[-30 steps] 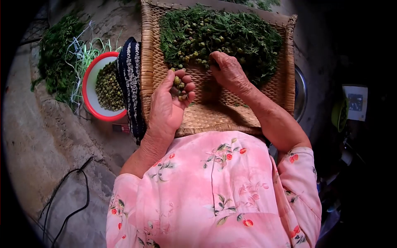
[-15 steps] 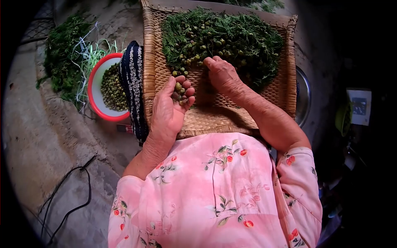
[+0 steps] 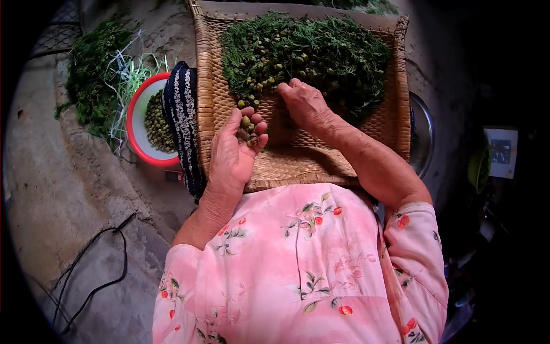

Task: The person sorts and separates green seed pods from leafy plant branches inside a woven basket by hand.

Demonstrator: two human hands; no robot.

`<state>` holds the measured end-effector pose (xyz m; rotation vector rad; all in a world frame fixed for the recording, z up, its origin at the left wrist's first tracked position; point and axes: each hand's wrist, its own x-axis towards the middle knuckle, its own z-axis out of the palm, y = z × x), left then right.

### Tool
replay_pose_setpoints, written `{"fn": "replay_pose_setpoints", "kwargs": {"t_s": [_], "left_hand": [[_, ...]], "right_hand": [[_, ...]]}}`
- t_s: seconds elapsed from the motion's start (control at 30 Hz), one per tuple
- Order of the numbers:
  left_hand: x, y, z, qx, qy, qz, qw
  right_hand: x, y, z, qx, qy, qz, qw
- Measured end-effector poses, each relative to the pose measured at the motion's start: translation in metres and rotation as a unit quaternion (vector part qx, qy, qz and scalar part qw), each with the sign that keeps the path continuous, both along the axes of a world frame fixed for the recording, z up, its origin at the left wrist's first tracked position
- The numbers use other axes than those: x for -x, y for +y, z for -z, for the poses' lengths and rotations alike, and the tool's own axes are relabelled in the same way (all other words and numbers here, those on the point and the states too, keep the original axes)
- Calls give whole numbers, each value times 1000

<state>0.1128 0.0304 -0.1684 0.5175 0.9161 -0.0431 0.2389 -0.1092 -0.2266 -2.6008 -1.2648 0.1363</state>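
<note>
A woven wicker tray point(image 3: 301, 170) rests against my body, with a heap of green conifer sprigs point(image 3: 349, 51) across its far half. Small yellow-green cones point(image 3: 266, 85) are mixed into the heap and lie along its near edge. My left hand point(image 3: 234, 155), palm up with fingers curled, cups several small green cones point(image 3: 247, 129). To its right, my right hand point(image 3: 306, 104) is closed at the near edge of the heap, thumb and fingers together. Whatever it pinches is hidden behind the fingers.
A white bowl with a red rim point(image 3: 130, 123), partly filled with cones, stands left of the tray. Dark patterned cloth point(image 3: 184, 114) hangs between them. More sprigs point(image 3: 94, 80) and pale plastic strands point(image 3: 130, 77) lie farther left. A black cable point(image 3: 123, 258) crosses the floor.
My right hand has shifted slightly left along the near edge of the heap. My left hand still cups the cones in nearly the same place.
</note>
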Motion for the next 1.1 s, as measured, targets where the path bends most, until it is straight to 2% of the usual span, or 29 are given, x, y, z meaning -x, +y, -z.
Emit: {"fn": "replay_pose_setpoints", "kwargs": {"t_s": [0.07,0.1,0.17,0.2,0.23,0.3,0.43,0.5,0.53,0.63,0.67,0.73,0.77,0.83,0.9,0.97,1.03,1.1], "left_hand": [[0,0,-2,1,0,-1,1000],[0,-1,-3,3,0,0,1000],[0,0,-3,4,-2,-4,1000],[1,0,-2,6,-5,-4,1000],[1,-1,-1,7,-5,-5,1000],[-2,-3,1,10,-6,-25,1000],[-6,-2,-4,51,-18,-34,998],[-5,0,-6,39,17,-8,999],[-6,0,-8,39,17,-8,999],[-6,1,-15,11,50,25,998],[-5,1,-17,25,24,58,998],[-4,1,-21,39,-20,127,991],[-2,0,-23,39,-19,124,991],[-1,-2,-26,45,-50,213,975],[-2,-2,-29,53,-53,219,973],[-1,0,-28,63,-70,243,965],[-1,1,-25,69,-72,241,965],[0,0,-21,57,-38,160,985]], "right_hand": [[-4,1,-5,-87,78,54,992],[-6,3,-10,-88,78,51,992],[-4,6,-31,-251,186,56,948],[2,9,-46,-271,234,61,932],[7,11,-55,-270,234,61,932],[14,13,-67,-301,409,13,861],[17,18,-68,-283,496,-34,820],[14,20,-67,-342,573,30,744],[9,21,-55,-352,521,30,777],[0,24,-35,-278,362,75,887],[1,25,-27,-277,360,75,887],[4,30,-16,-313,276,29,908],[5,31,-15,-291,248,1,924],[10,36,-13,-261,239,-44,934],[11,42,-7,-186,203,-105,956],[16,49,0,-130,192,-91,968],[19,47,2,-142,182,-84,969],[18,41,0,-181,195,-71,961]]}}
